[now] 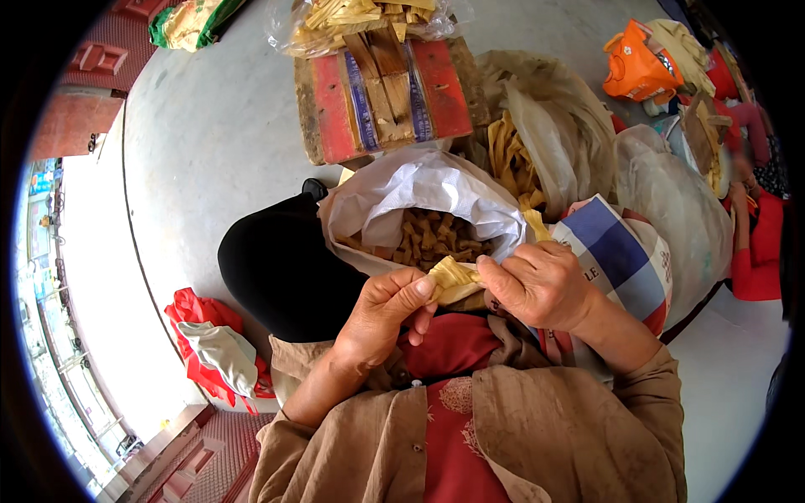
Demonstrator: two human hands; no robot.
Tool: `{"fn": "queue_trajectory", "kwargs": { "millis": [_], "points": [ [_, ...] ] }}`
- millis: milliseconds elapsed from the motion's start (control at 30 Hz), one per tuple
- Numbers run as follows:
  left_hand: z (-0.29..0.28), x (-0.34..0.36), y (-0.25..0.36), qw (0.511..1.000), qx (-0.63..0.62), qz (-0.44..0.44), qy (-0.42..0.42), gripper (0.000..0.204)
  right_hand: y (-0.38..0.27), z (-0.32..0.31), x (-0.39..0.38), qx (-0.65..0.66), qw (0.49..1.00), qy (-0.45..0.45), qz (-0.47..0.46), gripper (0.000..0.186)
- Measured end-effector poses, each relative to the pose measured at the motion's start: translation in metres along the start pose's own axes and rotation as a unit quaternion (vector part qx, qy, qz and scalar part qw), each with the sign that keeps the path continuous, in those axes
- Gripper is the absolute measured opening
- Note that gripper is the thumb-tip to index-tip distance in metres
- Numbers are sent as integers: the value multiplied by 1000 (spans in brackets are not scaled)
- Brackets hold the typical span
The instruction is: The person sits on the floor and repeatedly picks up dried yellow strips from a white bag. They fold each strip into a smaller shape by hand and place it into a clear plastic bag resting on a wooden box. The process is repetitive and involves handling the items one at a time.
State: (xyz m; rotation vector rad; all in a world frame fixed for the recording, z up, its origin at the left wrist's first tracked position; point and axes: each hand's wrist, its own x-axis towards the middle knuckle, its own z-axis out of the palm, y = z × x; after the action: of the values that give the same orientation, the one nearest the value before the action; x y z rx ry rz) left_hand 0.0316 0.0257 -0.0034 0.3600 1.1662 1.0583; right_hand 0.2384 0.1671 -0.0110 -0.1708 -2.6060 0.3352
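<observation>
The hands hold one yellow strip [453,274] near the person's belly. The left hand [381,314] pinches its 9 o'clock end with thumb and fingers. The right hand [541,285] is curled up, with its thumb and finger closed on the 3 o'clock end. From the strip, a white bag [394,180] full of small brown bits [440,239] sits at 12 o'clock. A red table [440,92] is at 11, and a cloudy bag [579,126] is at 1.
</observation>
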Motion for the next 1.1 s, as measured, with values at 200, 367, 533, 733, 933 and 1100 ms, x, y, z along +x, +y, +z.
{"fn": "queue_trajectory", "kwargs": {
  "millis": [200,367,533,733,933,1100],
  "points": [
    [3,-37,14,982,-179,-42,-52,34,-4,-17,4,144,989,11,14,25],
    [-17,-15,9,1000,8,9,5,36,-3,-5,2,107,993,-16,43,16],
    [8,-2,49,716,591,365,65,39,-1,-7,17,60,996,-59,28,12],
    [6,-6,36,528,741,408,-79,16,0,-6,17,185,976,-110,-18,18],
    [-11,2,45,582,714,386,-46,15,13,-4,17,294,947,-109,70,13],
    [-34,52,92,708,595,374,70,16,87,15,57,82,989,31,116,14]
  ]
}}
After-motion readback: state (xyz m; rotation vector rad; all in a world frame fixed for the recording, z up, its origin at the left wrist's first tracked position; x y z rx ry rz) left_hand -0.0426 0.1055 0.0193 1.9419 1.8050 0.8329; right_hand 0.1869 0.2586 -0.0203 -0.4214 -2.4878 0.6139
